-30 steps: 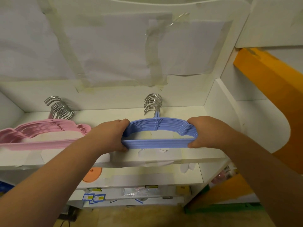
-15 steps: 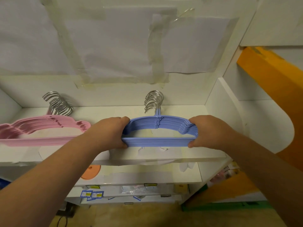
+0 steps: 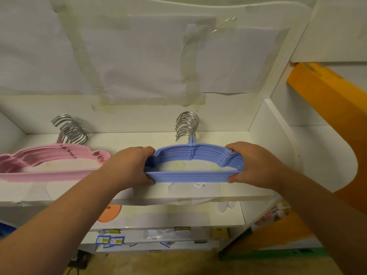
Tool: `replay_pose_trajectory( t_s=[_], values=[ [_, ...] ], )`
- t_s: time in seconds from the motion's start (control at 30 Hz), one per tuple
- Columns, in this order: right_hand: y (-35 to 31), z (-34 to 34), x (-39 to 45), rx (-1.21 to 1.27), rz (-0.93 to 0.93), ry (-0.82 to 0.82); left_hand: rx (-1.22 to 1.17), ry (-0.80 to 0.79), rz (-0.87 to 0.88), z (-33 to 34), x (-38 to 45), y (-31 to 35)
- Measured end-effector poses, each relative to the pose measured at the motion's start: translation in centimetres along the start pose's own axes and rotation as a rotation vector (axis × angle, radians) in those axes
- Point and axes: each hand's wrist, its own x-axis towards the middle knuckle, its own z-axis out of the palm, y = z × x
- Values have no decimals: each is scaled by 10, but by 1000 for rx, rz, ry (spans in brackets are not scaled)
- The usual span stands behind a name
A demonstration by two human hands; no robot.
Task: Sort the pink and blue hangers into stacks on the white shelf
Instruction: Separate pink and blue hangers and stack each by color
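Note:
A stack of blue hangers (image 3: 190, 175) lies flat on the white shelf (image 3: 123, 138), its metal hooks pointing toward the back wall. My left hand (image 3: 127, 167) grips the stack's left end, fingers curled over the top and thumb under the bar. At the right end, my right hand (image 3: 252, 163) holds the stack the same way. A stack of pink hangers (image 3: 49, 161) lies on the shelf to the left, apart from both hands, with its hooks fanned out behind it.
Taped paper sheets (image 3: 139, 56) cover the shelf's back wall. A white side panel (image 3: 278, 139) closes the shelf on the right, with an orange beam (image 3: 327, 108) beyond it. Lower shelves hold an orange disc (image 3: 111, 213) and labelled packets.
Both hands stay on the ends of the blue stack, which has barely shifted. The view has tilted slightly.

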Motion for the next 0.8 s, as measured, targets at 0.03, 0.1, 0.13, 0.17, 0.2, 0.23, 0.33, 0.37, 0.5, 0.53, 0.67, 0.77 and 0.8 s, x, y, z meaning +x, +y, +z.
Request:
replay_pose_trajectory(
  t_s=[0.03, 0.1, 0.13, 0.17, 0.2, 0.23, 0.33, 0.37, 0.5, 0.53, 0.67, 0.77, 0.8],
  values=[
    [0, 0, 1, 0, -5, -8, 1, -9, 1, -1, 0, 0],
    [1, -1, 2, 2, -9, -26, -3, -25, 8, -3, 2, 0],
    [1, -1, 3, -2, -10, -31, -7, -30, 8, -3, 2, 0],
    [2, -1, 3, -10, -6, -34, -10, -32, 5, -4, 2, 0],
    [3, -1, 3, -18, 0, -33, -11, -35, 1, -4, 3, 0],
    [5, -1, 2, -29, 12, -38, -9, -39, -2, -4, 3, 0],
    [9, -4, -1, -106, 81, -106, 2, -48, -11, -5, 3, 2],
    [10, -5, -1, -136, 105, -123, 4, -51, -14, -5, 3, 2],
    [12, -9, 1, -138, 118, -135, 2, -51, -7, -3, 4, 1],
    [10, -10, 2, -134, 121, -138, 0, -55, -8, -2, 4, 1],
    [6, -15, 3, -114, 142, -137, 14, -57, -8, -1, 4, 2],
    [6, -14, 3, -110, 143, -147, 22, -44, -8, 0, 3, 1],
    [6, -12, 4, -109, 146, -155, 25, -42, -7, 0, 3, 2]
  ],
)
